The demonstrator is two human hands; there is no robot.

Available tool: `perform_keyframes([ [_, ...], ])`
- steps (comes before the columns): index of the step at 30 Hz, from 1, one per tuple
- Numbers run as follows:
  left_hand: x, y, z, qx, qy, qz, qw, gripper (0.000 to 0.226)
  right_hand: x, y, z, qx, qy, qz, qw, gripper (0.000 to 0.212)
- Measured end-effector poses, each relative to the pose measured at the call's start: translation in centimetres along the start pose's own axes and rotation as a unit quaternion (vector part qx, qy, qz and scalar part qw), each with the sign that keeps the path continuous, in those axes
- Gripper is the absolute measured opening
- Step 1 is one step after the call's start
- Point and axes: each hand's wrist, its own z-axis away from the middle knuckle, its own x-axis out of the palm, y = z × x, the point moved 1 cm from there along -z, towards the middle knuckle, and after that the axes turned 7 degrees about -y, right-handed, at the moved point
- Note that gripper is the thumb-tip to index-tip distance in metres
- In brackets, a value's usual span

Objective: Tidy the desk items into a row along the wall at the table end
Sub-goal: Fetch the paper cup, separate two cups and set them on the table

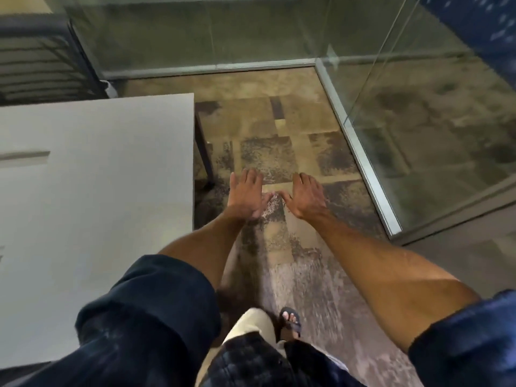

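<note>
Head view, looking steeply down. Both arms reach forward, bare from the elbow. The left hand point(247, 195) and the right hand point(307, 196) hang side by side just above the middle of the frame, palms down, backs to the camera. Fingers on both are straight and close together, pointing to 12 o'clock. The thumbs are spread inward until their tips nearly meet; whether they touch cannot be told. Both hands are released and grasp nothing, held in the air over the floor point(279, 152).

The dark blue sleeves point(145, 317) are rolled in thick folds, one at 7 o'clock and the other at 4 o'clock. At 6 o'clock are pale trousers point(251, 325) and a foot in a dark sandal point(290, 321).

The tabletop point(97, 191) fills the 9 o'clock side: a flat, smooth, matt white slab with a square corner at 11 o'clock and a straight edge just left of the left hand. A narrow slot point(25, 157) is cut in it at the far left. A dark, slim table leg point(203, 152) stands under the edge. Where the desk items are cannot be told from this view.

The floor is mottled carpet in tan and dark grey square patches. Glass walls point(195, 32) rise at 12 and 2 o'clock, reflecting the carpet, and sit in a silver metal rail point(360, 157) that meets in a corner at 1 o'clock. Dark slats point(36, 65) show at 10 o'clock.
</note>
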Motion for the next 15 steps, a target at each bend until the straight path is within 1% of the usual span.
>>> perform_keyframes([
  [2, -1.2, 0.9, -3.4, -0.022, -0.006, 0.021, 1.000, 0.074, -1.7, 1.6, -3.7, -0.024, 0.005, 0.007, 1.000, 0.063],
  [3, -1.3, 0.8, -3.7, -0.026, -0.009, 0.014, 1.000, 0.075, -1.9, 1.4, -3.9, -0.026, 0.009, 0.012, 1.000, 0.063],
  [4, -1.8, 0.9, -5.5, -0.035, -0.009, 0.020, 0.999, 0.076, -2.6, 1.8, -5.8, -0.032, 0.010, 0.013, 0.999, 0.064],
  [5, -2.2, 1.0, -7.2, -0.041, -0.004, 0.032, 0.999, 0.076, -3.1, 2.3, -7.8, -0.041, 0.007, 0.013, 0.999, 0.065],
  [6, -2.3, 1.0, -7.4, -0.042, 0.006, 0.031, 0.999, 0.076, -3.3, 2.1, -8.0, -0.039, 0.005, 0.016, 0.999, 0.066],
  [8, -3.4, 0.3, -11.6, -0.060, 0.018, 0.046, 0.997, 0.075, -4.1, 2.3, -13.0, -0.054, -0.006, 0.026, 0.998, 0.069],
  [9, -3.6, 0.3, -11.9, -0.062, 0.022, 0.038, 0.997, 0.075, -4.3, 2.3, -13.3, -0.050, -0.005, 0.036, 0.998, 0.070],
  [11, -5.0, -1.3, -16.6, -0.074, 0.018, 0.048, 0.996, 0.076, -5.2, 2.0, -19.0, -0.056, -0.016, 0.037, 0.998, 0.073],
  [12, -5.0, -1.4, -16.8, -0.077, 0.016, 0.040, 0.996, 0.076, -5.4, 2.1, -19.1, -0.052, -0.020, 0.044, 0.997, 0.075],
  [14, -6.5, -3.9, -22.2, -0.080, 0.020, 0.049, 0.995, 0.073, -6.2, 1.4, -25.3, -0.054, -0.030, 0.039, 0.997, 0.079],
  [15, -6.6, -4.0, -22.4, -0.082, 0.021, 0.051, 0.995, 0.072, -6.2, 1.4, -25.4, -0.052, -0.038, 0.038, 0.997, 0.080],
])
